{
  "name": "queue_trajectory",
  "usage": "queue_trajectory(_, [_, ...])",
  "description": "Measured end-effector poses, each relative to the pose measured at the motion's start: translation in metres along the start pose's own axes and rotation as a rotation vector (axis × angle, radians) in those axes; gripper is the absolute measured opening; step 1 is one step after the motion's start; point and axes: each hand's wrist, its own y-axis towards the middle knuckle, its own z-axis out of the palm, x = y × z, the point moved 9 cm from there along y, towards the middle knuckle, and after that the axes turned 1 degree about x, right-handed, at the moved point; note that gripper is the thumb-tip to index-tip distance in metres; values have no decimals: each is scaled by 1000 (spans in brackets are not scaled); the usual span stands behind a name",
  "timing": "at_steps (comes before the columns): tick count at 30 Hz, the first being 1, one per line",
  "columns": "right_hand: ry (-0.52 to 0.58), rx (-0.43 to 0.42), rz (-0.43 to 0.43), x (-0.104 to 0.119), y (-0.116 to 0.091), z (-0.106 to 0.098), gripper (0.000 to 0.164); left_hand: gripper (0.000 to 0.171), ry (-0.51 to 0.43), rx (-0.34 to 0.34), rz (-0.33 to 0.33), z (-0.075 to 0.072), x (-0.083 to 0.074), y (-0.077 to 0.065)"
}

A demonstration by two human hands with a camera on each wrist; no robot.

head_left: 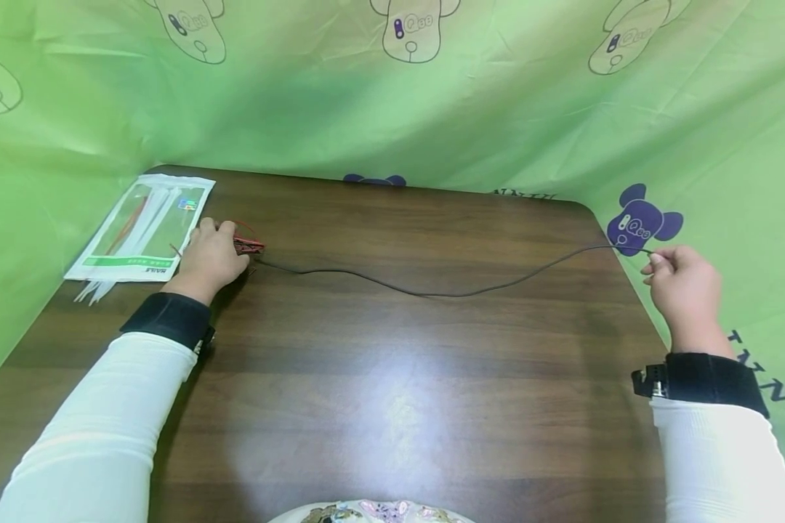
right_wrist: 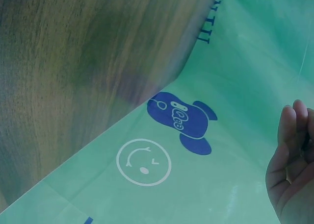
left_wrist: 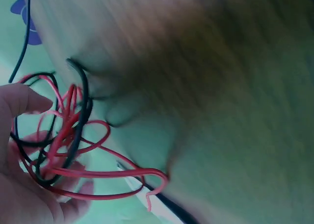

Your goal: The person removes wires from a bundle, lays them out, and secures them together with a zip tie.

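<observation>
My left hand (head_left: 211, 256) grips a tangled bundle of red and black wires (head_left: 248, 245) over the table's left side. In the left wrist view, thumb and fingers curl around the looped red wire (left_wrist: 110, 174) and black wire (left_wrist: 83, 101). From this bundle a single black wire (head_left: 425, 294) runs rightward in a sagging curve. Beyond the table's right edge, my right hand (head_left: 687, 294) pinches its far end between thumb and forefinger. Only part of the right hand (right_wrist: 294, 170) shows at the right border of the right wrist view.
A clear-windowed packet of white cable ties (head_left: 147, 229) lies at the table's far left, beside my left hand, with several tie ends poking out below. Green printed sheeting (head_left: 497, 102) hangs around the brown wooden table (head_left: 340, 349). A patterned white item (head_left: 373, 512) shows at the bottom edge.
</observation>
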Motion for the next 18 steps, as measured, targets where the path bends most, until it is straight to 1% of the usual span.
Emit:
queue_trajectory(2, [-5,-2,0,0,0,1,34,63,21,5,31,1,-6,0])
queue_trajectory(3, [-9,-3,0,0,0,1,34,69,32,9,59,2,-11,0])
queue_trajectory(5, [-15,-4,5,-1,1,0,34,74,55,23,144,4,-24,0])
queue_trajectory(6, [-16,-4,7,-1,1,0,34,74,71,33,192,6,-31,-1])
queue_trajectory(8, [-19,-7,7,-1,1,-1,34,67,109,60,277,10,-44,-2])
queue_trajectory(11, [-18,-6,1,-1,1,0,34,45,162,89,362,17,-56,-3])
queue_trajectory(13, [-28,-6,-7,0,1,0,34,27,183,96,394,21,-59,-5])
queue_trajectory(15, [-33,1,-10,-1,1,1,34,14,176,91,418,23,-59,-5])
queue_trajectory(16, [-36,1,-10,-1,2,1,34,11,174,86,427,23,-59,-5])
queue_trajectory(18, [-37,-1,-11,0,2,2,34,16,164,75,437,22,-55,-4])
